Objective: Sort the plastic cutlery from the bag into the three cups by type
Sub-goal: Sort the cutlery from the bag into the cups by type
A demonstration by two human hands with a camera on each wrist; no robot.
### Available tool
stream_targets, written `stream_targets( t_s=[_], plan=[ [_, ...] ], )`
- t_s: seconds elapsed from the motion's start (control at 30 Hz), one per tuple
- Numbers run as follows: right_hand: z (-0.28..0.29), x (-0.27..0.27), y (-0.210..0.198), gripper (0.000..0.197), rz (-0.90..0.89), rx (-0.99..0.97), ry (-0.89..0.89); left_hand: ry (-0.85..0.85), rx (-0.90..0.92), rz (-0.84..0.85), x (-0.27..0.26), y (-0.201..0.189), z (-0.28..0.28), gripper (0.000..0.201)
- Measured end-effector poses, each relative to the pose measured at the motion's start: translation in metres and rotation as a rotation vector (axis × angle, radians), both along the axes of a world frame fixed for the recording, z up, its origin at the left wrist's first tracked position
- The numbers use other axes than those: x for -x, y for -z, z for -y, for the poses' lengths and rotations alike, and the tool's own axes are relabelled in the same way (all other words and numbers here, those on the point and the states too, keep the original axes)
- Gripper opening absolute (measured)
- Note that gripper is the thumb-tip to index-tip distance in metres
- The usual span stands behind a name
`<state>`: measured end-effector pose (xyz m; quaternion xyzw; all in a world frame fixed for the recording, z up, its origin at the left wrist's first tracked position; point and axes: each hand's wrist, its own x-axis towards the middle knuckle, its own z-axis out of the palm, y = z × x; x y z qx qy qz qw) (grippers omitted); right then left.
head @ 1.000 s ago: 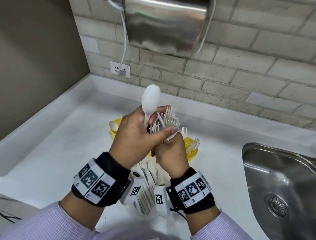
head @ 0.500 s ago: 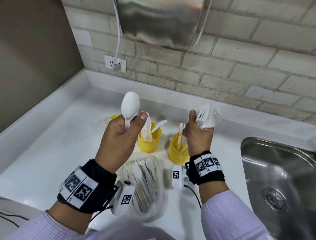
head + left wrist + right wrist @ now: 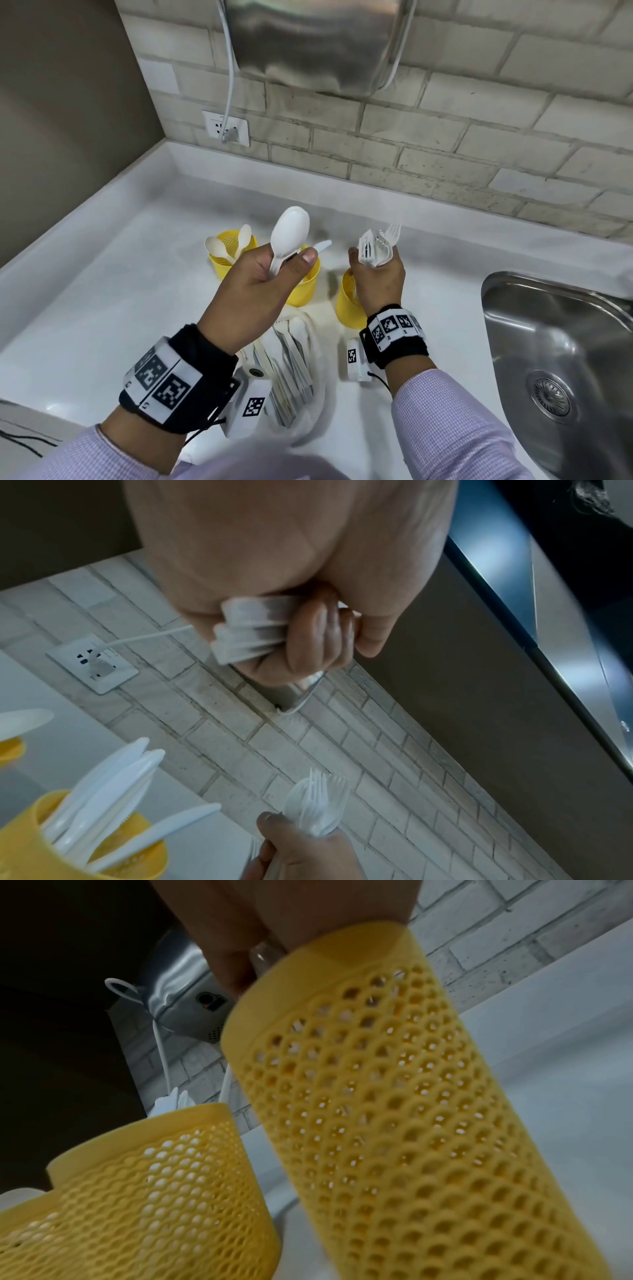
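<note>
My left hand (image 3: pixel 291 263) grips a stack of white spoons (image 3: pixel 289 236) by the handles (image 3: pixel 246 631), bowls up, in front of the middle yellow cup (image 3: pixel 305 287), which holds knives (image 3: pixel 113 785). A bundle of white forks (image 3: pixel 375 245) stands tines up in my right hand (image 3: pixel 373 260), directly over the right yellow cup (image 3: pixel 346 305). That perforated cup (image 3: pixel 394 1096) fills the right wrist view. The left yellow cup (image 3: pixel 227 253) holds spoons. The clear bag (image 3: pixel 294 370) with more cutlery lies between my wrists.
A steel sink (image 3: pixel 561 359) is set into the white counter (image 3: pixel 102 308) on the right. The brick wall behind carries a socket (image 3: pixel 226 128) with a cable and a metal hand dryer (image 3: pixel 315 41). A dark wall closes the left side.
My hands were joined around one mixed bundle and have pulled apart. The left one now holds the spoons, while the right one carried the forks rightward over the right cup.
</note>
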<state>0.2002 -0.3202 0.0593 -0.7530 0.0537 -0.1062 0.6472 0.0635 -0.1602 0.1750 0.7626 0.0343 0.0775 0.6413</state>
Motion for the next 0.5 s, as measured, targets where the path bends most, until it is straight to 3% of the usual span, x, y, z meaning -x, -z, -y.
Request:
stream_targets(
  t_s=[0.27,0.5],
  plan=[
    [0.004,0.008,-0.005,0.063,0.109,-0.052,-0.035,0.068,-0.038,-0.016,0.003,-0.012,0.009,0.053],
    [0.006,0.011,-0.007,0.077,0.153,-0.109,-0.098,0.066,-0.004,0.005,0.005,-0.018,0.013,0.053]
  ],
)
